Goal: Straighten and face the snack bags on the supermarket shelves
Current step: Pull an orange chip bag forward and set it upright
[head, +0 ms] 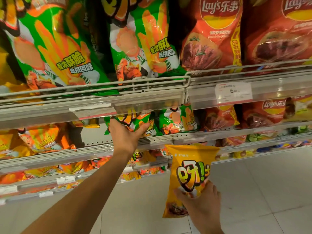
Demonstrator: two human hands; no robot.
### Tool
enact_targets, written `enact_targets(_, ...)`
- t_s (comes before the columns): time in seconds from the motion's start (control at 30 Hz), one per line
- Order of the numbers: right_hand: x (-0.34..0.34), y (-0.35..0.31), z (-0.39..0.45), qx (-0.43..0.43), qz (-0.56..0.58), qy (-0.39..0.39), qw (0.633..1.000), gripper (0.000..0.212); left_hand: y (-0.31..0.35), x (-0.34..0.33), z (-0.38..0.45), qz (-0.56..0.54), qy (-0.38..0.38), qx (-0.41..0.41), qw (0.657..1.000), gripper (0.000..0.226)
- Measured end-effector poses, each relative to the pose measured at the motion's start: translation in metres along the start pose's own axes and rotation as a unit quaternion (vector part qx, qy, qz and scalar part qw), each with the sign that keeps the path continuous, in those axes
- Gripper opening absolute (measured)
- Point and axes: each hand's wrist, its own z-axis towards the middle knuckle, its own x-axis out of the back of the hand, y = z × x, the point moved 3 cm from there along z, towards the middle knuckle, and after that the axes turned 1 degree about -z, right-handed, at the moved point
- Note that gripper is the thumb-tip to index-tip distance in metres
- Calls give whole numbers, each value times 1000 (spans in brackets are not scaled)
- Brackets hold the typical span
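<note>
Left hand (125,134) on second shelf, fingers curled round green snack bag (133,121), 12 o'clock of wrist. Right hand (201,202) pinches yellow bag (189,174) low, at 5 o'clock in view, clear of shelves, upright.

Advice: square green bag to wire rail (157,138), logo forward, grip light; puffed glossy film crushes, slips. Slot for yellow bag: cannot tell.

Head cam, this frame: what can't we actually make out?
- Top of the green bag the left hand grips: hidden behind the shelf rail.
- Lower front of the yellow bag: covered by the right hand.
- Price tag: small print unreadable.
- Lowest shelf bags: blurred.
</note>
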Motion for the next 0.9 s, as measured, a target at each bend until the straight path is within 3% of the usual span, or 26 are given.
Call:
enact_targets(0.13,-12,-11,-10,31,3,-17,999,99,-7,6,1,-71,-38,51,995,75)
enact_targets(0.33,-33,-34,-36,62,5,-17,998,108,-8,17,5,-24,-65,30,997,78)
enact_targets(0.5,-52,-57,-66,65,14,-2,998,100,-17,59,4,-63,-132,-17,989,70)
enact_targets(0.6,-67,-84,-92,79,28,-19,996,110,-41,108,-2,25,-89,-86,992,42)
enact_targets(0.67,-80,-104,-108,106,37,-9,994,104,-61,141,-5,95,-42,-138,985,29)
enact_targets(0.83,-116,-164,-133,166,-44,-17,985,98,-112,215,-5,271,-12,-199,942,23)
enact_targets(0.9,-129,-188,-137,166,-60,-20,984,96,-130,236,1,334,-37,-186,923,38)
